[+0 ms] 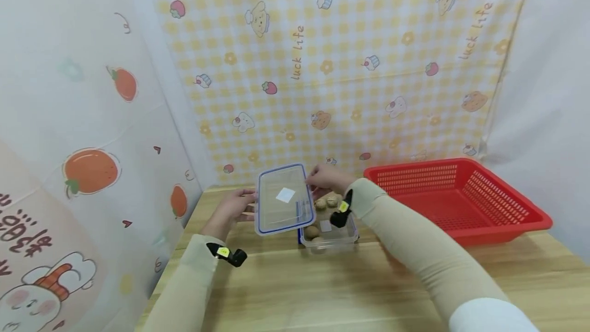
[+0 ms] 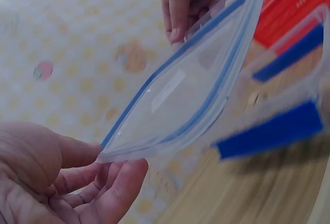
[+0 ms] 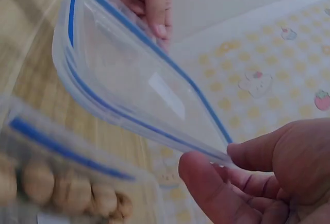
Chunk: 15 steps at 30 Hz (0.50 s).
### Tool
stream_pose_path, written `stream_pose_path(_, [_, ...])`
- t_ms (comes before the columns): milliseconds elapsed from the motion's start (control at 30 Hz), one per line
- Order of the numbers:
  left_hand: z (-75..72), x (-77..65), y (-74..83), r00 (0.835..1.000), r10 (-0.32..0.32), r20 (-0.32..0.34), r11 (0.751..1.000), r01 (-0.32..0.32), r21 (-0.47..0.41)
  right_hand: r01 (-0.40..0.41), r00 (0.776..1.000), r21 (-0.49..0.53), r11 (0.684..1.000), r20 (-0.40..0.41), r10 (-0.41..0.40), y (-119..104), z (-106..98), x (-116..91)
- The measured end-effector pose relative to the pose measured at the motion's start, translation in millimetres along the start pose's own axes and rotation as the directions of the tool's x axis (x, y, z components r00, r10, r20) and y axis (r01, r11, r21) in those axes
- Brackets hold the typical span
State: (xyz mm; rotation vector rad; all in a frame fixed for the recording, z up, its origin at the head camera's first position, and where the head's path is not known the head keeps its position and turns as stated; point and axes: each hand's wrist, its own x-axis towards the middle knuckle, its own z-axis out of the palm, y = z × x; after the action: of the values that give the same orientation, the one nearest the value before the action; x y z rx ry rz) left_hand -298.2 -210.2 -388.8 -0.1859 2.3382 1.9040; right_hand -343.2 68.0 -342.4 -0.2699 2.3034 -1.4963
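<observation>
A clear plastic lid (image 1: 275, 211) with a blue seal is held tilted above the table by both hands. My left hand (image 1: 232, 206) pinches its left edge between thumb and fingers, as the left wrist view shows close up. At the opposite edge, my right hand (image 3: 278, 177) pinches the lid between thumb and fingertips. Below and to the right of the lid stands an uncovered clear plastic box (image 1: 338, 244) with blue side clips (image 2: 273, 131). Several round brown things (image 3: 72, 190), like walnuts, lie inside it; the lid partly covers them in the head view.
A large red plastic basket (image 1: 498, 227) stands on the right of the wooden table (image 1: 295, 291), near my right forearm. A yellow checked cloth (image 1: 345, 91) hangs behind the table, and a white printed cloth (image 1: 138, 132) hangs at the left.
</observation>
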Motion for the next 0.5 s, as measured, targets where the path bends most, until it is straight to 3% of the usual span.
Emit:
stream_pose_path(233, [57.6,-4.1,24.6,0.994,0.073,0.084,0.997,-0.072,-0.019,-0.02,0.998,-0.024,1.0,-0.067,0.018,21,-49,-37])
stream_pose_path(500, [90.8,-3.3,35.8,0.99,0.093,0.102,0.996,-0.091,-0.016,-0.018,0.994,-0.016,1.0,-0.112,0.016,37,-72,-57])
